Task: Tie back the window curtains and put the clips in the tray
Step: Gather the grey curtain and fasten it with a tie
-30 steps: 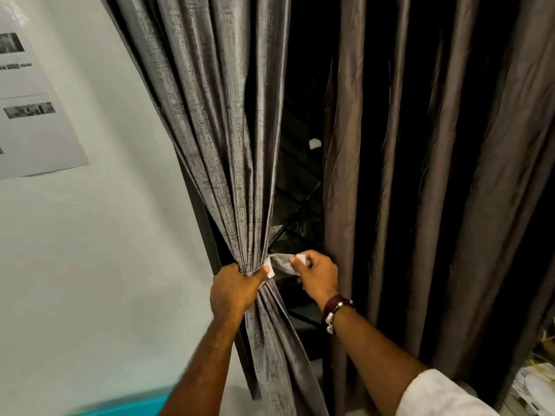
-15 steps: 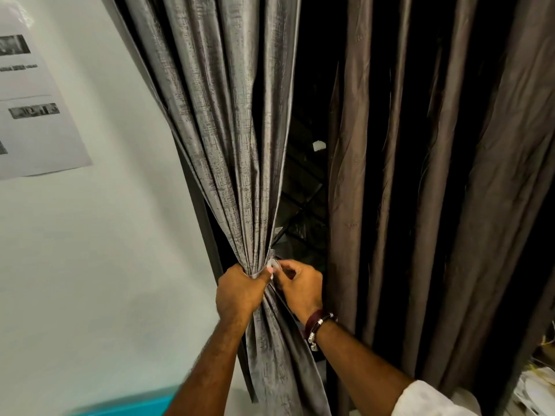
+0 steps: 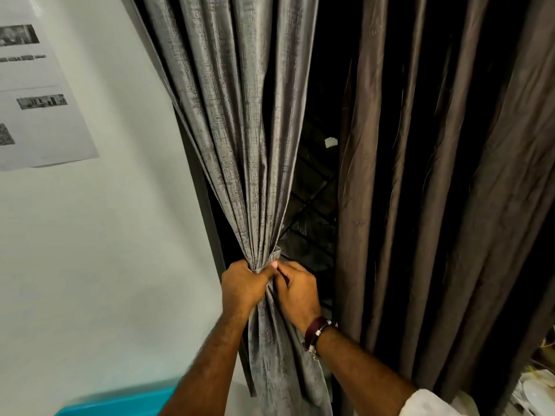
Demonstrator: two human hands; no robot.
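A grey textured curtain [image 3: 240,145] hangs at the window's left side, gathered into a narrow bunch at waist height. My left hand [image 3: 244,283] grips that bunch from the left, thumb pressed across the front. My right hand [image 3: 295,291] is curled against the bunch from the right, its fingertips pinching the grey tie-back band [image 3: 274,258] that wraps the folds. Most of the band is hidden by my fingers. No clip or tray can be seen.
A second, brown curtain [image 3: 435,190] hangs loose to the right. Between the two, a dark window with a grille [image 3: 315,211] shows. Printed paper [image 3: 36,94] is stuck to the white wall at left. A turquoise surface [image 3: 114,400] lies below; pale dishes [image 3: 537,394] sit bottom right.
My right hand has brought the band's loose end in from the right against the gathered curtain, meeting my left thumb. The white patches on the band's ends are no longer visible.
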